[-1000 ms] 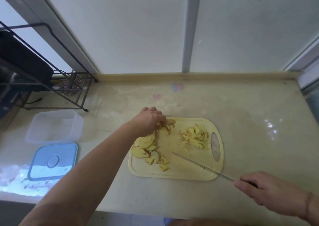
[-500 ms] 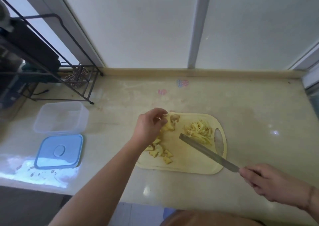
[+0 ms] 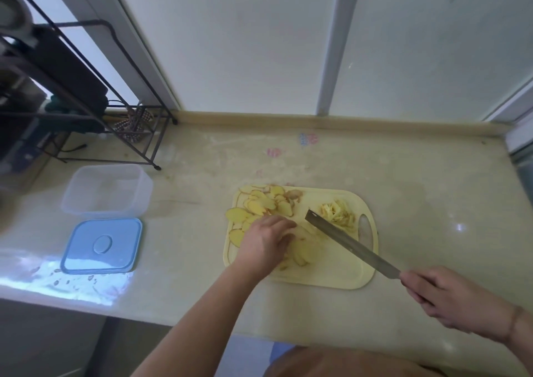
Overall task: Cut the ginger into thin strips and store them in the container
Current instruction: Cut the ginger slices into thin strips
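Soft, even daylight comes through the frosted white window panes (image 3: 248,45) behind the glossy beige stone tabletop (image 3: 418,203), leaving only faint shadows. Small glare spots glint on its right part, and a pale blue-white reflection washes its near left edge. The wide lens bows the black metal wire rack (image 3: 86,88) at the left; the whole picture is slightly soft.

Pale yellow cutting board (image 3: 340,273), blue lid (image 3: 101,245), beige counter (image 3: 432,192).
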### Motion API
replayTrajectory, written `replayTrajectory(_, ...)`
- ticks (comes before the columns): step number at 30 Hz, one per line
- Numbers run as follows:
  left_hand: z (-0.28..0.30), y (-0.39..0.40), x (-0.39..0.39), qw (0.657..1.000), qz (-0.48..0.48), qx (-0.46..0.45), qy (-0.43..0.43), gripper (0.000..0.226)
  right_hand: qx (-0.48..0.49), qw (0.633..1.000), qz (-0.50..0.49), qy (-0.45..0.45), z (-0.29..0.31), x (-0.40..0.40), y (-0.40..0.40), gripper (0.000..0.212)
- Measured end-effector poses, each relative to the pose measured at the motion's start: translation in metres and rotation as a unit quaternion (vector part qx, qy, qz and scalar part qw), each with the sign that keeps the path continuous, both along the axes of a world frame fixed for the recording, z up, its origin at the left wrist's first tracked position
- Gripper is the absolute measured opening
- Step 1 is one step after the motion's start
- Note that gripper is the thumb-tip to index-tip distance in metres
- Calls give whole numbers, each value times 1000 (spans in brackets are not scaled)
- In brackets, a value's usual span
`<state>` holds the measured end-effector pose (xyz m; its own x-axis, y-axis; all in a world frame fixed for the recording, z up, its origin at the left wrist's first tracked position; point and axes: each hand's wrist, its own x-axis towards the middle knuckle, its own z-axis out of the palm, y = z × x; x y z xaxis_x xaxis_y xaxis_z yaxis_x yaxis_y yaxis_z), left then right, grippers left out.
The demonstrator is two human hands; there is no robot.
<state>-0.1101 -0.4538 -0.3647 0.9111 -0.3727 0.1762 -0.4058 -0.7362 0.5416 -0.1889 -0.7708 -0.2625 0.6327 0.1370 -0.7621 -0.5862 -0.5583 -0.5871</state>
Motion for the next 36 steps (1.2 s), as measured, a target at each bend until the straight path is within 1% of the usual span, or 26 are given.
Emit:
replayTrajectory(2, -1, 16, 1, 994, 90, -13, -67, 15, 9, 1000, -5, -3, 0, -1, 2, 43)
replayTrajectory(3, -1, 20, -2, 990, 110, -4, -85, 12, 11, 1000, -9, -4, 1, -2, 3, 44)
replayTrajectory(4, -2, 21, -8, 990, 108, 15, -91, 11, 12, 1000, -16, -7, 0, -3, 4, 46)
replayTrajectory(6, -2, 10, -23, 991, 75, 83, -67, 25, 14, 999, -28, -12, 0, -4, 7, 56)
replayTrajectory(8, 0, -9, -35, 986, 60, 153, -25, 40, 11, 999, -34, -13, 0, -4, 9, 56)
replayTrajectory(10, 3, -29, -43, 973, 64, 221, 2, 50, 11, 999, -28, -16, -1, -5, 10, 59)
replayTrajectory(13, 2, -47, -47, 961, 89, 262, 12, 49, 13, 1000, -17, -15, 0, -4, 10, 51)
replayTrajectory(14, 1, -50, -47, 961, 96, 260, 13, 46, 14, 1000, -16, -14, 2, -5, 11, 51)
replayTrajectory(16, -1, -53, -48, 963, 104, 248, 16, 38, 14, 999, -24, -18, 4, -6, 13, 62)
replayTrajectory(19, -5, -51, -52, 971, 102, 217, 17, 35, 23, 999, -25, -17, 2, -7, 13, 70)
replayTrajectory(21, -6, -43, -54, 983, 84, 166, -11, 36, 18, 1000, -18, -17, 2, -6, 14, 65)
replayTrajectory(23, -7, -22, -52, 993, 63, 84, -56, 33, 14, 1000, -11, -11, 0, -4, 14, 50)
replayTrajectory(24, -8, -6, -50, 993, 70, 47, -78, 28, 15, 1000, -10, -12, -1, -3, 13, 44)
replayTrajectory(25, -8, 11, -46, 991, 98, 22, -94, 24, 15, 1000, -9, -14, -1, -2, 13, 42)
replayTrajectory(26, -10, 30, -43, 985, 142, 16, -98, 23, 13, 1000, -9, -14, -2, -2, 12, 41)
replayTrajectory(28, -11, 60, -38, 973, 215, 48, -67, 32, 12, 1000, -12, -11, -2, -1, 13, 40)
replayTrajectory(29, -11, 70, -36, 972, 218, 76, -43, 39, 13, 1000, -13, -9, -2, 0, 14, 40)
replayTrajectory(31, -11, 78, -35, 976, 183, 117, 0, 48, 13, 1000, -4, -9, -3, 1, 16, 41)
replayTrajectory(32, -11, 80, -34, 978, 170, 123, 20, 49, 12, 1000, 3, -9, -2, 1, 17, 41)
replayTrajectory(34, -9, 81, -31, 977, 174, 107, 62, 46, 8, 1000, 8, -9, -3, 2, 18, 41)
replayTrajectory(36, -11, 83, -29, 976, 183, 97, 72, 41, 7, 1000, 6, -7, -4, 2, 18, 40)
